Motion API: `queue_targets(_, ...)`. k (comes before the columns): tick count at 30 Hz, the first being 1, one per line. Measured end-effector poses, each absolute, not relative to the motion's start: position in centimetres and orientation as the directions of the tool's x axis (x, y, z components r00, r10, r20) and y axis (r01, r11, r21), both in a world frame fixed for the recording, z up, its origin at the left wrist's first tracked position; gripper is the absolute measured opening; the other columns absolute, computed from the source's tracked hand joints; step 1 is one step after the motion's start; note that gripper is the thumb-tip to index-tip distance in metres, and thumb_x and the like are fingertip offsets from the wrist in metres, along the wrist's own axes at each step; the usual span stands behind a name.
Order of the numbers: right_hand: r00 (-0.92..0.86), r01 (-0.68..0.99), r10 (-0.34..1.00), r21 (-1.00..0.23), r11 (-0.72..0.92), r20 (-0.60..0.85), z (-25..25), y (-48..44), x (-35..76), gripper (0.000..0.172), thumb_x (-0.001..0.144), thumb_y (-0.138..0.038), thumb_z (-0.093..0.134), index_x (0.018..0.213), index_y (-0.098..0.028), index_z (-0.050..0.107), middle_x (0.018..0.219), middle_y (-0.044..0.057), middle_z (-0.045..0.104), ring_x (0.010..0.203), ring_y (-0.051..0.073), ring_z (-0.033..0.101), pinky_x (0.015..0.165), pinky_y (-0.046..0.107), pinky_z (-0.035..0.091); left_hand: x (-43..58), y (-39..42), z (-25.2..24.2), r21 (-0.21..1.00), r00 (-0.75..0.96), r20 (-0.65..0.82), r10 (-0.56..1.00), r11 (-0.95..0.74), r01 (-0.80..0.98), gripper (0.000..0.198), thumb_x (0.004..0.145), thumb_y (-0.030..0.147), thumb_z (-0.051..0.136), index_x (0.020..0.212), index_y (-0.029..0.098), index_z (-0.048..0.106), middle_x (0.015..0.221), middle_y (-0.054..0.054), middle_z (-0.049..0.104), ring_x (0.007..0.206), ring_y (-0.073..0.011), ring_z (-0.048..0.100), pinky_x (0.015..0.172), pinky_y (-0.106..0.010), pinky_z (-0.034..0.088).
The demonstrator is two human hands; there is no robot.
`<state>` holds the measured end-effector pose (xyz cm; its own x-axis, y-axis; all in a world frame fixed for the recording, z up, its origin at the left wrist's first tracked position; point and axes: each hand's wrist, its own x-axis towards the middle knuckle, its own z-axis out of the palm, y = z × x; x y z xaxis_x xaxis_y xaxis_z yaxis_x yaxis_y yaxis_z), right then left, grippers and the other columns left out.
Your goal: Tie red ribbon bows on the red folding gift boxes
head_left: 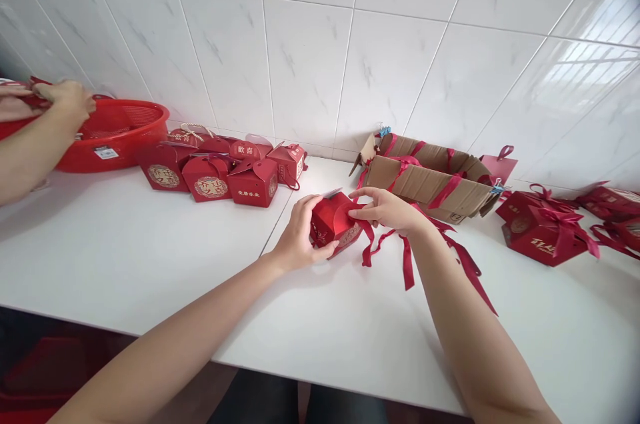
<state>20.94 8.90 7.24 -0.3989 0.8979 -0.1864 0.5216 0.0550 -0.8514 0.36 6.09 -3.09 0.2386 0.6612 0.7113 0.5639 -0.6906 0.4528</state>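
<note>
A small red gift box (334,223) with a gold print rests on the white table (150,257) in front of me. My left hand (299,234) is wrapped round its left side. My right hand (387,209) pinches the box's top flap, with dark red ribbons (407,257) trailing from under it across the table.
Several folded red boxes (220,167) stand at the back left beside a red plastic basket (117,134). Another person's hands (65,101) reach into that basket. A flattened cardboard box (430,177) draped with ribbons lies behind my right hand. More ribboned red boxes (547,234) sit at the right.
</note>
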Motion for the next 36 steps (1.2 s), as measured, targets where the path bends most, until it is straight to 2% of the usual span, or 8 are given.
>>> queue_targets(5,-0.469,0.482,0.869,-0.87,0.103,-0.157,7.1,9.3,21.4,0.04,0.073,-0.038,0.069,0.109,-0.02,0.064,0.068,0.0,0.061,0.059,0.011,0.048,0.056,0.024,0.039,0.3,6.1,-3.2,0.443,0.24,0.72,0.651,-0.698,0.563,0.081,0.067,0.03,0.07,0.134,0.021,0.026,0.132,-0.016,0.036,0.125,-0.0323,0.038,0.102,-0.051,0.038)
queue_targets(10,-0.494,0.464,0.855,-0.879,0.107,-0.157,6.5,9.6,21.2,0.03,0.074,-0.036,0.067,0.096,-0.016,0.068,0.065,0.0,0.058,0.055,0.009,0.045,0.053,0.024,0.036,0.3,6.2,-3.1,0.432,0.254,0.725,0.64,-0.71,0.555,0.08,0.067,0.03,0.07,0.134,0.021,0.026,0.131,-0.016,0.036,0.124,-0.0322,0.038,0.102,-0.052,0.038)
queue_targets(15,-0.504,0.421,0.845,-0.905,0.058,-0.18,6.6,9.4,20.9,0.021,0.074,-0.036,0.068,0.077,-0.016,0.064,0.064,0.002,0.063,0.056,0.011,0.052,0.054,0.024,0.04,0.4,6.1,-3.0,0.424,0.267,0.722,0.638,-0.713,0.558,0.079,0.067,0.03,0.069,0.134,0.021,0.027,0.131,-0.016,0.036,0.124,-0.0327,0.038,0.101,-0.052,0.038)
queue_targets(19,-0.496,0.448,0.857,-0.887,0.115,-0.139,7.3,9.0,21.3,0.021,0.073,-0.036,0.068,0.07,-0.016,0.062,0.064,0.003,0.065,0.056,0.011,0.054,0.052,0.024,0.039,0.3,6.1,-3.0,0.433,0.265,0.716,0.646,-0.709,0.557,0.079,0.067,0.03,0.07,0.133,0.02,0.027,0.13,-0.016,0.037,0.124,-0.0322,0.039,0.102,-0.052,0.038)
queue_targets(24,-0.424,0.531,0.905,-0.816,0.229,-0.022,7.4,8.9,21.8,0.021,0.068,-0.039,0.071,0.07,-0.018,0.069,0.066,0.002,0.064,0.062,0.015,0.057,0.058,0.028,0.042,0.2,6.2,-3.0,0.436,0.27,0.709,0.651,-0.706,0.558,0.08,0.067,0.03,0.07,0.134,0.021,0.027,0.131,-0.016,0.037,0.124,-0.0334,0.038,0.102,-0.053,0.038)
queue_targets(28,-0.409,0.571,0.91,-0.758,0.317,0.072,6.9,9.5,21.9,0.029,0.065,-0.047,0.072,0.07,-0.018,0.071,0.074,0.003,0.062,0.062,0.014,0.053,0.055,0.028,0.04,0.1,6.3,-3.1,0.44,0.263,0.708,0.656,-0.701,0.562,0.081,0.067,0.031,0.07,0.134,0.022,0.027,0.131,-0.015,0.036,0.125,-0.033,0.037,0.103,-0.053,0.036)
queue_targets(32,-0.536,0.489,0.835,-0.762,0.424,0.12,6.3,9.9,22.0,0.027,0.072,-0.045,0.066,0.074,-0.018,0.064,0.079,0.002,0.061,0.066,0.012,0.053,0.057,0.026,0.041,0.1,6.3,-3.2,0.429,0.274,0.713,0.645,-0.711,0.558,0.08,0.067,0.03,0.07,0.135,0.022,0.027,0.131,-0.015,0.036,0.125,-0.032,0.038,0.103,-0.052,0.037)
queue_targets(36,-0.634,0.374,0.764,-0.817,0.439,0.12,5.8,10.1,21.9,0.021,0.078,-0.038,0.061,0.078,-0.017,0.06,0.078,0.002,0.063,0.07,0.013,0.056,0.064,0.027,0.045,0.1,6.3,-3.2,0.424,0.295,0.718,0.63,-0.733,0.532,0.081,0.067,0.029,0.07,0.135,0.021,0.026,0.131,-0.015,0.036,0.124,-0.0318,0.038,0.102,-0.051,0.038)
